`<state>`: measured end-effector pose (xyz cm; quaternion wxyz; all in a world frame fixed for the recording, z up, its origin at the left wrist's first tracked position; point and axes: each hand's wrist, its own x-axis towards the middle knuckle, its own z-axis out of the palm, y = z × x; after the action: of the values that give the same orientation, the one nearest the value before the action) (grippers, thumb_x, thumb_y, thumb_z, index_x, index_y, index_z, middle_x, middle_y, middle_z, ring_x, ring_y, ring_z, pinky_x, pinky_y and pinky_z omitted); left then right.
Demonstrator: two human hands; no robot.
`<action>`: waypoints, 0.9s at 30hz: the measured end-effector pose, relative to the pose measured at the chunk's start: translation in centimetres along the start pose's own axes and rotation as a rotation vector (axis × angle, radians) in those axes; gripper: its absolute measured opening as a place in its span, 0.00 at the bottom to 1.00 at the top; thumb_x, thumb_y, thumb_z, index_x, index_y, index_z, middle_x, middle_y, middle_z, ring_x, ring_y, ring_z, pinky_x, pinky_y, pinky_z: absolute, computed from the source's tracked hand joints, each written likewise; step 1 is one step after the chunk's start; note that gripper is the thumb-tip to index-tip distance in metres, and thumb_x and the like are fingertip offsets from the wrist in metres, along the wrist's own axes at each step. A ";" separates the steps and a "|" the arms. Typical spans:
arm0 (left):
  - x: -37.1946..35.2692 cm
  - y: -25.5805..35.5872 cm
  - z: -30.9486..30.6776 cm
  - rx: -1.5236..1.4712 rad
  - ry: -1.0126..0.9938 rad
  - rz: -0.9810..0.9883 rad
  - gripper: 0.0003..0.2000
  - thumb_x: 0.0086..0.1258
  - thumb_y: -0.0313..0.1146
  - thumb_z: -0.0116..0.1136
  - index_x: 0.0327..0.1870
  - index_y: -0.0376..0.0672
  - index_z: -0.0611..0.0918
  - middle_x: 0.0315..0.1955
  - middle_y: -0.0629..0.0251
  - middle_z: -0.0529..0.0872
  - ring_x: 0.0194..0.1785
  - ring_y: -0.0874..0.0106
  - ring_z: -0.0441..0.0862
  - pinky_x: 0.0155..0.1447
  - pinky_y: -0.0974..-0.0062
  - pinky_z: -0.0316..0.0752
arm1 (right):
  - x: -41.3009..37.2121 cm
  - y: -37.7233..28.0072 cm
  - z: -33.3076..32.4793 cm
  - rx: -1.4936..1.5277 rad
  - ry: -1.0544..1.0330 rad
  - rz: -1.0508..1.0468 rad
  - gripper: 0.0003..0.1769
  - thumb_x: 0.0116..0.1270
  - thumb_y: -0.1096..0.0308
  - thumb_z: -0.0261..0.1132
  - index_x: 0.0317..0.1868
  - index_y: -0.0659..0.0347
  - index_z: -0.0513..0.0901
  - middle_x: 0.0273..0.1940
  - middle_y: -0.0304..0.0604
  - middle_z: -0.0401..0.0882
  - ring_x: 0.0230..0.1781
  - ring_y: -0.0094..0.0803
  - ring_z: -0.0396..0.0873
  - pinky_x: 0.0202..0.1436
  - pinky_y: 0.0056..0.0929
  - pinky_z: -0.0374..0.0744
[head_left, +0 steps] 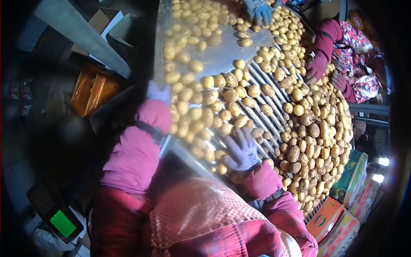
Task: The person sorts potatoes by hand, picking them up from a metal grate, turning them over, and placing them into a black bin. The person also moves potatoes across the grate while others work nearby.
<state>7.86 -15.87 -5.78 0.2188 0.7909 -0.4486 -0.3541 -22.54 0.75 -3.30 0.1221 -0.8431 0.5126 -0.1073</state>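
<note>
Many yellow-brown potatoes (314, 130) cover a metal sorting table with rollers (267, 103) and a flat metal plate (218, 58). My right hand (243, 150), in a pale lavender glove, rests with spread fingers over the near end of the rollers, touching or just above potatoes. At the table's left edge is my left hand (159, 92), in the same kind of glove, beside the metal rim (159, 47). Its fingers are partly blurred, and whether they hold anything is not visible. Potatoes near the left rim look hazy.
Across the table, a co-worker's maroon-gloved hands (317, 66) touch the potatoes; another person's blue-gloved hand (259, 12) reaches in at the top. Cartons (325, 218) stand at lower right. An orange-lined crate (96, 90) and a device with a green screen (63, 223) are at left.
</note>
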 end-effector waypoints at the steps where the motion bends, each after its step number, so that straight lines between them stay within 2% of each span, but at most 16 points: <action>1: 0.2 -0.3 0.2 0.026 0.020 0.024 0.32 0.60 0.47 0.62 0.57 0.29 0.71 0.50 0.39 0.79 0.54 0.47 0.77 0.56 0.60 0.74 | 0.7 -0.8 0.3 0.031 -0.016 0.005 0.37 0.56 0.44 0.64 0.65 0.46 0.71 0.68 0.53 0.60 0.68 0.57 0.58 0.64 0.59 0.62; 3: 0.3 -0.8 0.8 0.032 0.040 0.059 0.31 0.61 0.47 0.61 0.56 0.29 0.71 0.49 0.39 0.79 0.54 0.47 0.77 0.56 0.59 0.73 | 2.8 -2.1 -0.2 0.034 -0.101 0.007 0.37 0.54 0.46 0.65 0.65 0.44 0.71 0.67 0.51 0.62 0.67 0.58 0.60 0.61 0.60 0.63; 5: 0.4 -1.1 0.9 -0.013 0.060 0.073 0.30 0.61 0.47 0.61 0.55 0.29 0.72 0.49 0.39 0.79 0.54 0.47 0.77 0.55 0.59 0.73 | 4.6 -0.7 2.3 0.066 0.032 -0.030 0.38 0.52 0.47 0.65 0.66 0.43 0.70 0.67 0.50 0.63 0.66 0.58 0.61 0.59 0.61 0.65; 7: 0.1 -0.3 0.3 0.023 0.040 0.007 0.28 0.60 0.46 0.61 0.53 0.30 0.73 0.48 0.40 0.80 0.53 0.47 0.78 0.55 0.59 0.73 | 8.0 0.5 1.8 0.005 -0.001 -0.069 0.39 0.53 0.48 0.65 0.67 0.42 0.69 0.67 0.50 0.62 0.67 0.56 0.61 0.58 0.58 0.68; 8: -0.1 0.2 0.2 0.038 0.027 -0.021 0.27 0.60 0.46 0.62 0.52 0.31 0.73 0.47 0.40 0.80 0.53 0.48 0.78 0.55 0.59 0.73 | 9.5 0.9 1.6 0.036 0.005 -0.063 0.38 0.54 0.47 0.64 0.67 0.42 0.68 0.68 0.49 0.61 0.68 0.55 0.60 0.60 0.58 0.67; 11: 1.3 -2.1 1.4 0.078 0.114 0.065 0.26 0.60 0.45 0.62 0.51 0.32 0.74 0.46 0.41 0.80 0.52 0.48 0.78 0.54 0.58 0.74 | 13.3 2.1 1.4 0.036 0.062 -0.058 0.35 0.60 0.48 0.61 0.68 0.44 0.66 0.69 0.49 0.58 0.69 0.51 0.59 0.66 0.55 0.62; 12: 1.4 -2.1 1.4 0.102 0.107 0.052 0.27 0.59 0.45 0.63 0.52 0.31 0.74 0.46 0.42 0.80 0.51 0.47 0.78 0.54 0.59 0.73 | 14.6 3.8 2.8 -0.001 0.099 -0.087 0.32 0.63 0.50 0.58 0.68 0.43 0.66 0.69 0.51 0.59 0.70 0.49 0.59 0.67 0.54 0.60; 13: 1.5 -2.5 1.5 0.099 0.115 0.067 0.27 0.60 0.45 0.63 0.52 0.31 0.74 0.47 0.42 0.81 0.51 0.48 0.78 0.54 0.59 0.74 | 16.1 5.0 3.0 0.026 0.144 -0.031 0.30 0.64 0.54 0.58 0.68 0.45 0.66 0.68 0.51 0.61 0.69 0.48 0.60 0.66 0.53 0.61; 15: 1.9 -3.4 1.7 0.097 0.130 0.099 0.28 0.60 0.45 0.63 0.53 0.31 0.74 0.47 0.43 0.81 0.51 0.48 0.79 0.54 0.59 0.74 | 17.6 6.7 1.4 0.022 0.323 -0.010 0.28 0.64 0.59 0.58 0.65 0.50 0.69 0.62 0.51 0.68 0.62 0.50 0.68 0.61 0.49 0.68; 17: 1.4 -2.5 1.2 0.051 0.108 0.076 0.28 0.60 0.45 0.63 0.54 0.31 0.73 0.48 0.43 0.81 0.51 0.49 0.79 0.54 0.60 0.74 | 16.4 8.1 -3.5 0.049 0.454 -0.038 0.24 0.63 0.63 0.58 0.61 0.53 0.72 0.56 0.52 0.73 0.52 0.51 0.74 0.53 0.45 0.74; 19: 1.1 -2.4 1.3 0.006 0.075 0.063 0.29 0.60 0.45 0.63 0.54 0.31 0.73 0.48 0.44 0.81 0.52 0.50 0.79 0.54 0.60 0.74 | 13.8 11.1 -7.2 0.073 0.349 0.265 0.25 0.60 0.61 0.64 0.58 0.56 0.75 0.56 0.56 0.73 0.53 0.56 0.74 0.53 0.45 0.76; 21: 1.4 -2.7 1.1 -0.035 0.053 0.074 0.29 0.60 0.45 0.64 0.55 0.31 0.73 0.48 0.44 0.81 0.52 0.51 0.79 0.53 0.61 0.74 | 10.7 16.3 -7.5 -0.176 0.212 0.631 0.27 0.62 0.54 0.62 0.60 0.54 0.74 0.58 0.53 0.72 0.57 0.53 0.72 0.59 0.46 0.72; 23: 0.9 -2.0 0.9 -0.047 0.054 0.046 0.29 0.60 0.44 0.64 0.55 0.30 0.73 0.48 0.44 0.81 0.51 0.52 0.80 0.54 0.61 0.74 | 8.6 20.9 -6.6 -0.390 0.250 0.764 0.32 0.63 0.45 0.58 0.64 0.51 0.70 0.62 0.49 0.71 0.64 0.49 0.67 0.66 0.50 0.64; 25: 1.0 -1.8 1.0 -0.092 0.058 0.047 0.29 0.60 0.44 0.64 0.55 0.30 0.73 0.47 0.45 0.82 0.51 0.53 0.80 0.54 0.62 0.74 | 9.8 22.5 -7.0 -0.558 0.233 0.728 0.33 0.60 0.41 0.56 0.63 0.48 0.70 0.61 0.43 0.73 0.66 0.43 0.64 0.69 0.51 0.56; 26: 1.2 -2.4 1.4 -0.132 0.057 0.057 0.29 0.60 0.44 0.64 0.55 0.30 0.73 0.47 0.46 0.82 0.51 0.54 0.80 0.54 0.62 0.74 | 11.1 22.8 -7.6 -0.499 -0.062 0.854 0.39 0.63 0.34 0.52 0.70 0.44 0.64 0.69 0.44 0.63 0.71 0.48 0.58 0.73 0.53 0.51; 27: 1.1 -2.8 1.4 -0.170 0.051 0.066 0.28 0.60 0.43 0.64 0.55 0.30 0.73 0.47 0.46 0.82 0.51 0.54 0.80 0.53 0.62 0.74 | 12.0 23.4 -7.5 -0.306 -0.113 0.913 0.41 0.62 0.33 0.52 0.71 0.43 0.62 0.70 0.47 0.61 0.71 0.51 0.58 0.73 0.51 0.54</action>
<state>8.79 -15.47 -8.98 0.3082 0.7630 -0.4371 -0.3630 -39.00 -21.08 -2.89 0.0590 -0.5449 0.8327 0.0796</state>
